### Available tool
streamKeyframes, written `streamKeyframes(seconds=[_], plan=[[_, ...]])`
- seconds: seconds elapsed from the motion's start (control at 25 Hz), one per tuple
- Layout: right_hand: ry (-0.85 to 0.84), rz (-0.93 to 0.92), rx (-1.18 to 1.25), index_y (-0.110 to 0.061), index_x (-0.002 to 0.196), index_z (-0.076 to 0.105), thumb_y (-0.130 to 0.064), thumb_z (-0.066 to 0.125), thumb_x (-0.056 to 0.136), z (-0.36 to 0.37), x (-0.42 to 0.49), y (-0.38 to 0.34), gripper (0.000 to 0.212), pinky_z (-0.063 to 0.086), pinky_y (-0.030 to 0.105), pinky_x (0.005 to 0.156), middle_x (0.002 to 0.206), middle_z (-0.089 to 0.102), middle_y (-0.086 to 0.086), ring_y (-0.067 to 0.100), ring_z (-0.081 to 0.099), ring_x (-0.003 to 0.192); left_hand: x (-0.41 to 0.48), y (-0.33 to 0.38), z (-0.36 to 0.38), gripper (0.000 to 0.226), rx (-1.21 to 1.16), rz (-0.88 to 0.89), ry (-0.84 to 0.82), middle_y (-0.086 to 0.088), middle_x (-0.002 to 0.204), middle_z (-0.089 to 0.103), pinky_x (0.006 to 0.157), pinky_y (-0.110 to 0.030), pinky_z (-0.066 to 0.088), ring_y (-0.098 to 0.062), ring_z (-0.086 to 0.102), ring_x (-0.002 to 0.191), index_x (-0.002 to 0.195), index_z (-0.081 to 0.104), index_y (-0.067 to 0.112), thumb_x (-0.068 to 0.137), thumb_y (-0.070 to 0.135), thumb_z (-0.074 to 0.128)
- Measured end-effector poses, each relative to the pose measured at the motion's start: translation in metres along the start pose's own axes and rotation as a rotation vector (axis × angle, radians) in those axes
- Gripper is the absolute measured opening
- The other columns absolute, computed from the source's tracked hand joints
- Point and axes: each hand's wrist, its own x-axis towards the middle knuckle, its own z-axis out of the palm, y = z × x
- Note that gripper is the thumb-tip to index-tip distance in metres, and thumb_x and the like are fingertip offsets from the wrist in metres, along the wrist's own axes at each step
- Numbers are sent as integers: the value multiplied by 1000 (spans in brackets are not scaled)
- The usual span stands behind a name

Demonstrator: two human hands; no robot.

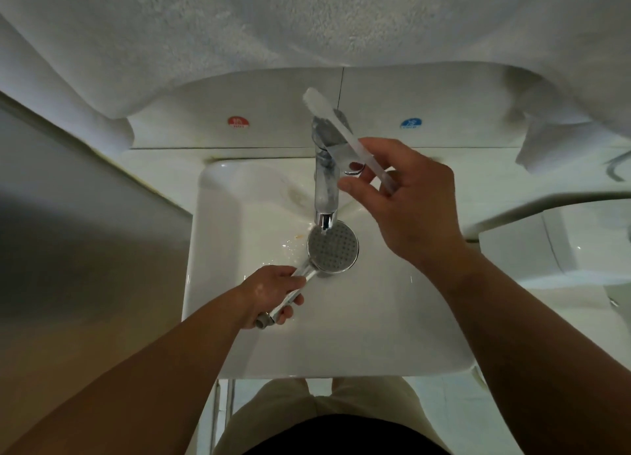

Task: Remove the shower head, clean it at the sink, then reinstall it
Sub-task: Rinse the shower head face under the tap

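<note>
My left hand [273, 292] grips the chrome handle of the shower head [333, 248], holding it low in the white sink [218, 283]. Its round perforated face points up, just under the spout of the chrome faucet [326, 181]. My right hand [406, 201] hovers above the basin to the right of the faucet and pinches a clear toothbrush [327, 116] by the handle. The brush's white bristled end points up and left, above the faucet. I cannot tell whether water is running.
White towels [239, 27] hang over the back of the sink. On the wall behind sit a red hot-water sticker [238, 122] and a blue cold-water sticker [410, 124]. A toilet [563, 246] stands to the right, a grey panel [68, 215] to the left.
</note>
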Motion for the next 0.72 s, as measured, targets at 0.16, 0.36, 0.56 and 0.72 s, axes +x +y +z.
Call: streamKeyframes(seconds=[0.16, 0.36, 0.56, 0.72], plan=[[49, -44, -27, -17, 110, 74, -36, 77, 86, 0, 7, 1, 31, 40, 4, 65, 79, 72, -11, 1, 57, 57, -4, -1, -2, 19, -32, -9, 3, -15, 85, 63, 39, -24, 40, -18, 51, 44, 111, 65, 6, 100, 19, 55], [151, -74, 3, -13, 111, 73, -35, 77, 86, 5, 17, -4, 33, 40, 1, 61, 73, 59, -17, -9, 55, 57, -7, -5, -2, 18, -104, -61, 7, -18, 84, 63, 41, -26, 43, -20, 52, 46, 104, 61, 1, 101, 17, 55], [195, 168, 197, -26, 113, 68, -35, 54, 101, 4, -23, 18, 20, 46, 17, 57, 71, 64, -12, 2, 58, 59, -9, -11, 7, 28, -218, -170, -11, -18, 86, 63, 42, -25, 48, -18, 55, 51, 114, 59, -5, 101, 20, 54], [-183, 605, 34, -31, 100, 73, -36, 48, 105, 27, -112, 77, 26, 44, 24, 57, 60, 60, -4, 3, 51, 51, -7, -13, 17, 32, -262, -225, -20, -15, 80, 66, 41, -24, 49, -16, 57, 48, 117, 60, -5, 101, 21, 54]])
